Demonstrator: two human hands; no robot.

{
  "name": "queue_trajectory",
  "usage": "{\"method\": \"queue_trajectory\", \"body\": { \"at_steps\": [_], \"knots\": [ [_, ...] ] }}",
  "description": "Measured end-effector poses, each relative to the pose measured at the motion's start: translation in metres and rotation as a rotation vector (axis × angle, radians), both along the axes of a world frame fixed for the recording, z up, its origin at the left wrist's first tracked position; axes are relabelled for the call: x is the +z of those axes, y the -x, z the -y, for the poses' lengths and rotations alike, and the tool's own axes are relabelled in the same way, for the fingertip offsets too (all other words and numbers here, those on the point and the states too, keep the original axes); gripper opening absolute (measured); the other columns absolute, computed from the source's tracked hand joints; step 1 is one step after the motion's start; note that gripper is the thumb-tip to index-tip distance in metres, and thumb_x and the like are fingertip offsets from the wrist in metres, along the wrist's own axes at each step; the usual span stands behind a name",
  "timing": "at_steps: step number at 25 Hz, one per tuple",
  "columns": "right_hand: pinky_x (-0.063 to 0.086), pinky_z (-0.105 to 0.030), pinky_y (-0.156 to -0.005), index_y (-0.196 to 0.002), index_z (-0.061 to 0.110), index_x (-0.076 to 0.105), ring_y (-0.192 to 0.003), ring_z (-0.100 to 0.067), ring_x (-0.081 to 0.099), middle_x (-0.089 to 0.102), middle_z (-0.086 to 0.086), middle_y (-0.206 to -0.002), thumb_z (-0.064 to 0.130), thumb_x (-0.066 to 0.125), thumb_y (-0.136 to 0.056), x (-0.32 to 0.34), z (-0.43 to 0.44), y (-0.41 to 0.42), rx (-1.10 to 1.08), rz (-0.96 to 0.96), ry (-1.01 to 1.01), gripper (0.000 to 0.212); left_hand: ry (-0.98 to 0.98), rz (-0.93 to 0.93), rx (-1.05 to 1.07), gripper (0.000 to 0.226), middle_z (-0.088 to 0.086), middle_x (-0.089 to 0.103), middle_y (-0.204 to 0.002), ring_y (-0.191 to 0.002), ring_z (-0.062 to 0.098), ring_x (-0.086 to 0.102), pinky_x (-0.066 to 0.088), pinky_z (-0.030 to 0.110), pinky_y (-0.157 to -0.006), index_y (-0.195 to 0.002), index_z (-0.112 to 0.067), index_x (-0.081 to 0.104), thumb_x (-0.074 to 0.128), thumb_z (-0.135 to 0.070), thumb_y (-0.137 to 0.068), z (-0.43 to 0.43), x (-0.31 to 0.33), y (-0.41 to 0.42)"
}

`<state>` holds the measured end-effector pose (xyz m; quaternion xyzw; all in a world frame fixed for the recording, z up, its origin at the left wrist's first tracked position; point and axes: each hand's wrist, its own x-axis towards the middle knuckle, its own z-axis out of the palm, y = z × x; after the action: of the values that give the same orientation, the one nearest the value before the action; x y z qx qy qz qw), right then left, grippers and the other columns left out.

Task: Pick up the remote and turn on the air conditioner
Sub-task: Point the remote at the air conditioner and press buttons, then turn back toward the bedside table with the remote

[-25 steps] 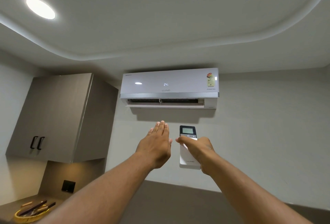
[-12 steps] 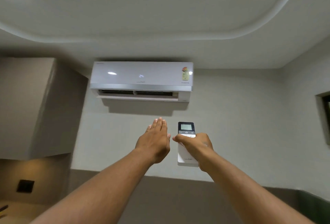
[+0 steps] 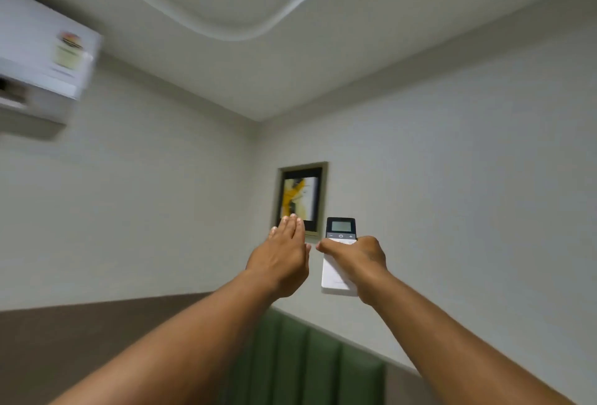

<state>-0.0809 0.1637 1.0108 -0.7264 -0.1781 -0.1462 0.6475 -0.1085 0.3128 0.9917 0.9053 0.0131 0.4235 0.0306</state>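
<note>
My right hand (image 3: 358, 262) grips a white remote (image 3: 339, 236) with a dark top and a grey screen, held upright at arm's length, my thumb lying across its buttons. My left hand (image 3: 284, 256) is stretched out flat just left of it, fingers together, holding nothing. The white wall-mounted air conditioner (image 3: 42, 58) is at the far left edge, blurred and partly cut off, well away from where the remote is held.
A framed picture (image 3: 302, 199) hangs on the wall behind my hands, near the room's corner. Green padded panels (image 3: 310, 362) run along the lower wall on the right, brown panelling (image 3: 80, 340) on the left.
The view has swung right: the air conditioner slid from centre to the far left edge, and the corner with the picture came in. Both hands kept their pose and the remote stayed gripped.
</note>
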Motion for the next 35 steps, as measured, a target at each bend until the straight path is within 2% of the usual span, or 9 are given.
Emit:
{"method": "queue_trajectory", "body": {
  "at_steps": [5,10,14,17,22,25,29,32,35],
  "knots": [
    [0.042,-0.018,-0.041,-0.088,0.018,0.066,-0.057,-0.014,0.064,0.069,-0.001,-0.075,0.032,0.085,-0.06,0.008,0.177,-0.042,-0.313,0.009,0.002,0.037,0.008,0.022,-0.335,0.06,0.007,-0.002,-0.161,-0.146,0.018,-0.004,0.002,0.032,-0.115,-0.151,-0.01,0.001,0.015,-0.039,-0.101,0.172,-0.001,-0.093],
    [0.038,-0.017,-0.037,-0.071,0.025,0.052,-0.052,-0.01,0.059,0.062,0.004,-0.068,0.034,0.087,-0.061,0.001,0.292,-0.055,-0.574,0.008,0.012,0.037,-0.041,-0.007,-0.57,0.06,0.007,-0.004,-0.161,-0.146,0.018,-0.005,0.004,0.033,-0.116,-0.151,-0.011,-0.001,0.014,-0.04,-0.101,0.296,0.001,-0.139],
    [0.039,-0.018,-0.039,-0.076,0.022,0.06,-0.053,-0.011,0.062,0.066,0.002,-0.069,0.034,0.084,-0.061,-0.008,0.339,-0.065,-0.695,-0.009,0.025,0.031,-0.089,-0.005,-0.668,0.06,0.008,-0.002,-0.161,-0.146,0.02,-0.003,0.005,0.034,-0.116,-0.151,-0.009,0.0,0.014,-0.04,-0.101,0.348,-0.002,-0.169],
    [0.038,-0.018,-0.038,-0.072,0.024,0.058,-0.051,-0.01,0.061,0.065,0.003,-0.066,0.035,0.082,-0.063,-0.014,0.361,-0.079,-0.768,-0.026,0.014,0.029,-0.121,-0.016,-0.723,0.06,0.009,-0.001,-0.161,-0.146,0.02,-0.003,0.005,0.035,-0.117,-0.151,-0.008,0.001,0.014,-0.04,-0.101,0.374,-0.01,-0.192],
    [0.042,-0.019,-0.043,-0.08,0.02,0.065,-0.054,-0.011,0.065,0.068,0.002,-0.068,0.034,0.081,-0.064,-0.059,0.378,-0.11,-0.808,-0.076,0.038,0.026,-0.118,-0.075,-0.769,0.06,0.009,0.0,-0.161,-0.146,0.02,-0.003,0.002,0.032,-0.114,-0.151,-0.008,0.001,0.014,-0.039,-0.101,0.395,-0.052,-0.228],
    [0.043,-0.02,-0.044,-0.076,0.023,0.065,-0.055,-0.01,0.065,0.069,0.003,-0.068,0.034,0.079,-0.065,-0.105,0.38,-0.128,-0.83,-0.109,0.061,0.021,-0.129,-0.138,-0.771,0.06,0.008,0.0,-0.161,-0.146,0.02,-0.003,0.002,0.031,-0.113,-0.151,-0.009,0.001,0.013,-0.04,-0.101,0.395,-0.1,-0.241],
    [0.039,-0.019,-0.044,-0.085,0.018,0.067,-0.056,-0.006,0.063,0.069,0.006,-0.07,0.038,0.076,-0.065,-0.202,0.376,-0.15,-0.841,-0.21,0.166,0.029,-0.188,-0.232,-0.771,0.058,0.008,0.0,-0.161,-0.146,0.019,-0.004,-0.001,0.03,-0.113,-0.151,-0.009,0.001,0.015,-0.038,-0.102,0.381,-0.183,-0.261],
    [0.041,-0.018,-0.045,-0.085,0.016,0.069,-0.06,-0.01,0.067,0.073,0.002,-0.074,0.035,0.075,-0.064,-0.314,0.373,-0.161,-0.824,-0.338,0.182,0.03,-0.21,-0.342,-0.838,0.058,0.012,0.0,-0.16,-0.146,0.02,-0.006,-0.003,0.031,-0.116,-0.15,-0.006,0.003,0.019,-0.034,-0.102,0.38,-0.28,-0.272],
    [0.039,-0.013,-0.043,-0.068,0.023,0.063,-0.053,0.001,0.062,0.069,0.009,-0.062,0.033,0.075,-0.064,-0.453,0.369,-0.158,-0.835,-0.504,0.199,0.016,-0.197,-0.482,-0.895,0.06,0.014,0.001,-0.16,-0.146,0.022,-0.005,-0.002,0.032,-0.117,-0.15,-0.003,0.004,0.021,-0.032,-0.101,0.382,-0.412,-0.269]
  ]
}}
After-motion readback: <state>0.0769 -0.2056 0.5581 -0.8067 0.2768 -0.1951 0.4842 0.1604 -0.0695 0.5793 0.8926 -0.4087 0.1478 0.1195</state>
